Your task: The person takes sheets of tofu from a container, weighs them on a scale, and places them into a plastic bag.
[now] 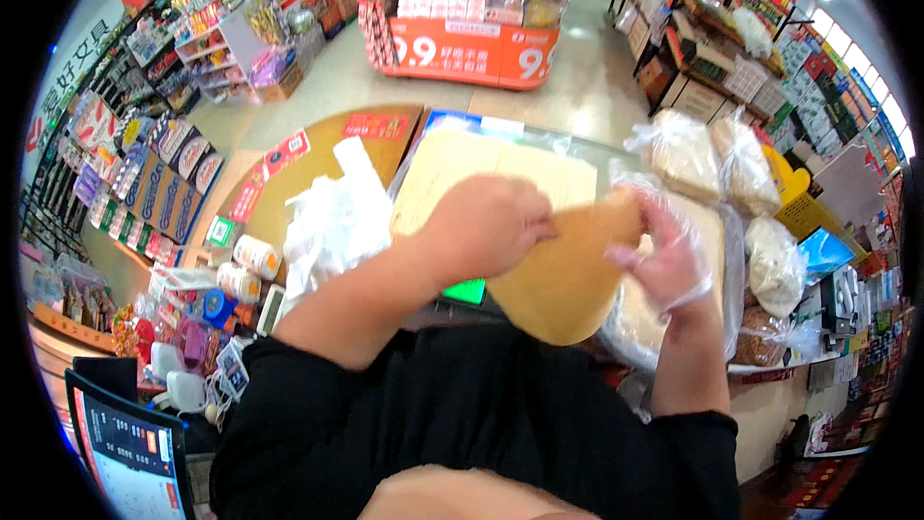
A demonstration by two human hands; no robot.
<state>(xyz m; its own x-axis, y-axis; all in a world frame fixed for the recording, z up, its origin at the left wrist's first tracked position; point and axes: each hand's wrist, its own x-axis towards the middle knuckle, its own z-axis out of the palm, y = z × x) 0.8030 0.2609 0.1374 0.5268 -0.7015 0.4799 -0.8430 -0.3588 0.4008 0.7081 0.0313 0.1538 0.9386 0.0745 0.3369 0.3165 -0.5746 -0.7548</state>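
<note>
A thin, floppy tan sheet (570,282) hangs between my two hands, blurred by motion; its material is hard to tell. My left hand (498,227) is bare and pinches the sheet's upper left edge. On my right hand (668,253) is a clear plastic glove, and its fingers and thumb grip the sheet's upper right part. Behind my left hand lies a flat pale yellow slab or stack of sheets (462,170) on plastic film. Under my right hand is a second pale stack (639,318) in clear plastic. A lit green display (465,292) shows below my left wrist.
White plastic bags (339,224) lie left on the wooden counter (317,137). Two white containers (256,256) stand further left, above a monitor (130,448). Filled clear bags (678,155) and a yellow basket (798,198) are at right. An orange-fronted display stand (469,54) stands beyond the counter.
</note>
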